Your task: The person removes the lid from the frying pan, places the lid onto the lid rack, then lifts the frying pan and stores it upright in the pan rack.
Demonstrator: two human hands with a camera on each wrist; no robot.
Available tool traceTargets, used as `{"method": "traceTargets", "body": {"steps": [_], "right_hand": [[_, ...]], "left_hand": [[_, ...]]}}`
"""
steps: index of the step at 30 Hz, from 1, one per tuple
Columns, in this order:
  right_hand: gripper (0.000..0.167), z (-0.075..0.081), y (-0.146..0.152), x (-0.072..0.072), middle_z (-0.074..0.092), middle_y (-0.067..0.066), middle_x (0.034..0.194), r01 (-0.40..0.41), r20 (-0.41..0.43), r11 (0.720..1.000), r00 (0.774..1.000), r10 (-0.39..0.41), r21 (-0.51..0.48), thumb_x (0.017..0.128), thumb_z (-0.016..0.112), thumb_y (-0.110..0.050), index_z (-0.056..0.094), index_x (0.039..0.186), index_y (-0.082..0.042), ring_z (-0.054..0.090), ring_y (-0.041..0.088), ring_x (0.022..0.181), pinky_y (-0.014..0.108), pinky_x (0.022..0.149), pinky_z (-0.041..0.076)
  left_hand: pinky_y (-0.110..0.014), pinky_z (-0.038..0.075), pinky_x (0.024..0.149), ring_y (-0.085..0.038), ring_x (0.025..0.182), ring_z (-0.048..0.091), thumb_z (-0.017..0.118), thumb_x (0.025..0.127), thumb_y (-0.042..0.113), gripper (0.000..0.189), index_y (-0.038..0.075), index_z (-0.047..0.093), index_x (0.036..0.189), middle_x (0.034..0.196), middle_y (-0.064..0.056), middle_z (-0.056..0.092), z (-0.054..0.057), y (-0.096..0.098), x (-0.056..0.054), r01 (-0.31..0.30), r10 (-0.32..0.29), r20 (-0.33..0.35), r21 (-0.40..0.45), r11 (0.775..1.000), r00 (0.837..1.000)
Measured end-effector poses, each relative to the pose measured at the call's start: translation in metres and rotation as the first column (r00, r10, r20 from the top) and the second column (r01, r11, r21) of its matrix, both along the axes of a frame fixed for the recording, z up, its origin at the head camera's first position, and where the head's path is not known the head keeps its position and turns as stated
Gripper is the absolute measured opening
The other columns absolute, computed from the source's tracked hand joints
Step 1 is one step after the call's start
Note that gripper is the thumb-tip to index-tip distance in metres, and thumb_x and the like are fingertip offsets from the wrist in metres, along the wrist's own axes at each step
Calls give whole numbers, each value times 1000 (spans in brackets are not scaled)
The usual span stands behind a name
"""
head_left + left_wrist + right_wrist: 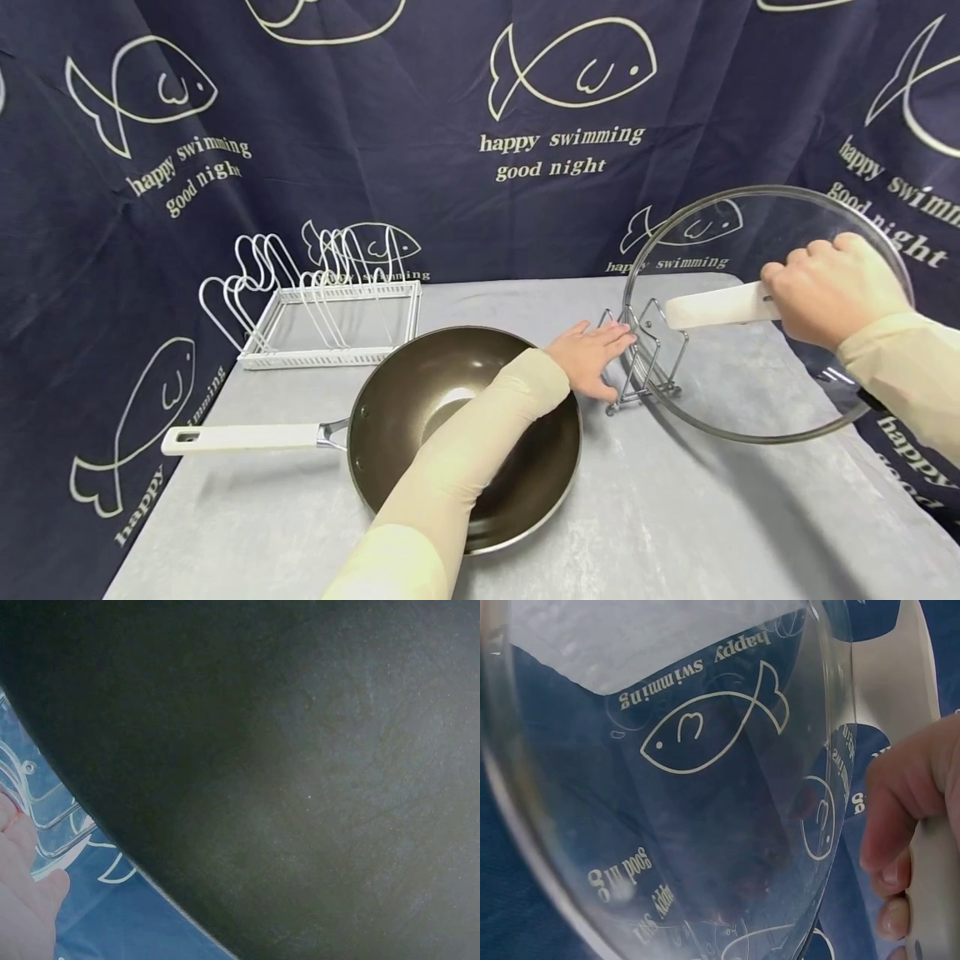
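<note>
In the head view my right hand [840, 287] grips the white handle [720, 306] of a large round glass lid [757, 379], which is tilted upright. In the right wrist view, fingers [889, 802] curl round that handle. The lid's left edge overlaps a small metal wire lid rack [645, 358]; whether it sits in a slot I cannot tell. My left hand [590, 358], fingers spread and fairly straight, reaches across the wok [405, 392] and lies against the rack's left side. Dark wok interior fills most of the left wrist view, with part of the left hand [26, 877] at its edge.
The wok's white handle [247, 439] points left over the grey table [292, 533]. A white wire rack with a tray base [330, 358] stands at the back left. Behind the table hangs a dark blue curtain [420, 108] printed with fish.
</note>
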State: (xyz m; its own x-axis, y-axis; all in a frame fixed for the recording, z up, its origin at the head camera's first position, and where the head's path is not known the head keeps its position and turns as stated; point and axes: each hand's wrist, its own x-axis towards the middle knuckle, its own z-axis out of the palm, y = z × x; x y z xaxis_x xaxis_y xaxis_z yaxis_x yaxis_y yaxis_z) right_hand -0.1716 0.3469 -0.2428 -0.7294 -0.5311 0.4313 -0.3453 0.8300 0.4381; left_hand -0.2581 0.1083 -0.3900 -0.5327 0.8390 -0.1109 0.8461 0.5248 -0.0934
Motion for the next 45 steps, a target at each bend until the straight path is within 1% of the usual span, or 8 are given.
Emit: {"method": "traceTargets", "body": {"steps": [8,12,20,26,34,37,41,45], "right_hand": [[18,4,-4,-12,45,16,50,-6,28,1000,1000,5,16,53,61,0,44,56,-5,48,38,49,50,50,35],[20,6,-9,-16,45,14,49,-3,48,999,999,1,35,53,60,2,42,54,-8,48,37,48,49,50,35],[25,8,-21,-27,45,10,46,-33,40,997,999,30,74,54,61,1,40,52,-11,46,35,45,48,49,35],[25,9,-30,-31,47,12,47,-13,42,994,999,9,104,55,63,2,41,53,-10,48,36,46,48,51,37],[24,12,-36,-35,50,15,48,-2,29,992,1000,-1,125,57,63,2,42,52,-8,51,36,48,47,52,37],[23,12,-37,-38,50,14,49,3,42,992,999,-8,130,57,63,1,43,52,-8,51,36,48,48,52,37],[23,10,-38,-40,51,14,49,15,56,991,998,-23,130,57,64,1,44,52,-8,51,36,48,48,53,38],[22,6,-41,-41,51,16,50,26,48,992,998,-32,126,58,65,1,45,53,-7,52,37,49,50,54,40]], "left_hand": [[-38,13,116,-12,145,10,56,83,58,92,20,14,155,160,3,10,-1,0,0,-5,5,6,7,1000,1000],[-38,13,116,-11,145,9,56,83,58,92,20,14,155,160,4,10,-1,-1,1,-5,5,10,7,1000,1000],[-38,15,116,-11,145,11,57,82,57,91,19,16,154,160,3,13,-1,-3,1,-7,7,9,26,1000,1000],[-37,14,116,-10,144,12,58,82,57,91,20,16,154,159,4,13,-2,-3,0,-10,10,2,30,1000,1000],[-39,17,115,-11,144,12,58,82,57,91,19,17,154,159,3,14,1,-3,0,-2,2,2,39,999,1000],[-39,16,115,-11,144,12,57,82,56,90,20,17,154,159,3,15,1,-4,0,-3,3,-2,39,999,1000],[-39,17,115,-11,144,13,57,83,57,90,19,17,154,159,3,15,1,-4,0,1,-1,-2,37,999,1000],[-38,17,115,-11,144,13,57,83,56,90,19,18,154,159,2,16,-1,-2,1,3,-3,-8,38,999,1000]]}}
